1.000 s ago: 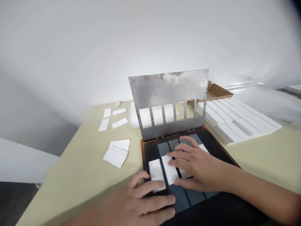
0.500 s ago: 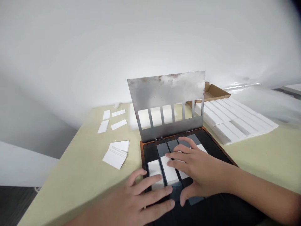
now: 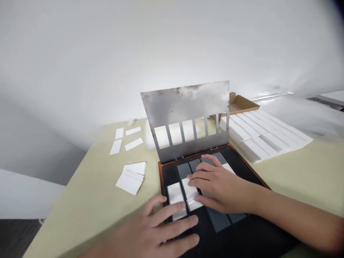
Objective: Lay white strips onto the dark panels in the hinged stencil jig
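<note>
A dark tray with a brown rim (image 3: 172, 172) lies under both hands, with white cards (image 3: 174, 193) set in its grey lanes. A steel slotted plate (image 3: 185, 107) stands hinged upright at its far edge. My right hand (image 3: 217, 186) rests spread over the middle cards, its thumb and fingertips on a white card with a glossy patch (image 3: 191, 195). Another white card's corner (image 3: 228, 167) shows beyond those fingers. My left hand (image 3: 161, 224) lies at the near left, its fingertips over the lower end of the leftmost card.
A stack of white cards (image 3: 130, 179) and several loose cards (image 3: 119, 139) lie left of the tray on a pale yellow-green table (image 3: 80, 204). Rows of white blocks (image 3: 263, 136) and a cardboard box (image 3: 239, 104) lie to the right.
My right thumb has moved up from the tray's near part onto the middle card. The whole scene has drifted slightly left in view.
</note>
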Motion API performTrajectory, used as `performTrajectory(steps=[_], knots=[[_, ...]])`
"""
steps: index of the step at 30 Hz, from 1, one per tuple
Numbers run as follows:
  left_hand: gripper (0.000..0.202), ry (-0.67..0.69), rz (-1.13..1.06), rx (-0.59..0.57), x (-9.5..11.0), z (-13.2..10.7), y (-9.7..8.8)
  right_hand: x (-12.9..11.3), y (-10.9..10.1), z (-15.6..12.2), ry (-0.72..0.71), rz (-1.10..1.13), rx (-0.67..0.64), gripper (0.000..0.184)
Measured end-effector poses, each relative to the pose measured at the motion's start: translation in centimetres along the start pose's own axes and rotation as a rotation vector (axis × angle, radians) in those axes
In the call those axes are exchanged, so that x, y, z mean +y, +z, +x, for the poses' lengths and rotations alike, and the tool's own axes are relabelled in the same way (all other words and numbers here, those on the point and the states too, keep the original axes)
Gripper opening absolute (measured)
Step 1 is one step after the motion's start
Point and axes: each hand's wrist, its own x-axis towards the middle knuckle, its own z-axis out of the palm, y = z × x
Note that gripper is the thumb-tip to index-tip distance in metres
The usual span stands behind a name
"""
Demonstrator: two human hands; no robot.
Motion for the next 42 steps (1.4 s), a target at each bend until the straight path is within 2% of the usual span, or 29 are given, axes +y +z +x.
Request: performTrajectory(steps=[4,10,14,18,22,24,27,29,32,36,42], knots=[[0.077,-0.102,-0.105,-0.019,-0.1,0.1,0.7,0.1,0.2,0.2,-0.002,-0.004,0.028,0.032],[0.064,-0.244,-0.004,0.048,0.8,2.0,-0.4,0.0,0.2,0.4,-0.021,-0.064,0.049,0.035],[0.052,-0.325,0.033,0.145,1.8,3.5,-0.4,0.1,0.1,0.4,-0.035,-0.016,0.057,0.040],[0.046,-0.330,-0.008,0.232,1.9,3.2,1.2,0.6,0.3,0.3,-0.070,0.024,0.065,0.063],[0.048,-0.333,-0.047,0.271,1.6,2.2,2.7,0.8,0.5,0.4,-0.045,0.035,0.061,0.063],[0.047,-0.337,-0.056,0.248,1.6,1.9,3.0,0.7,0.5,0.5,-0.023,0.050,0.062,0.062],[0.045,-0.298,-0.050,0.287,1.6,1.7,2.9,0.6,0.4,0.5,0.007,0.062,0.052,0.053],[0.046,-0.216,-0.049,0.258,1.5,1.8,2.6,0.5,0.4,0.5,0.024,0.066,0.047,0.047],[0.053,-0.142,-0.049,0.137,1.3,2.2,1.7,0.5,0.4,0.6,0.035,0.066,0.043,0.043],[0.059,-0.142,-0.059,0.057,0.9,2.5,0.9,0.5,0.4,0.5,0.032,0.056,0.043,0.040],[0.058,-0.187,-0.114,0.063,0.8,2.1,1.4,0.3,0.2,0.5,0.028,0.029,0.032,0.035]])
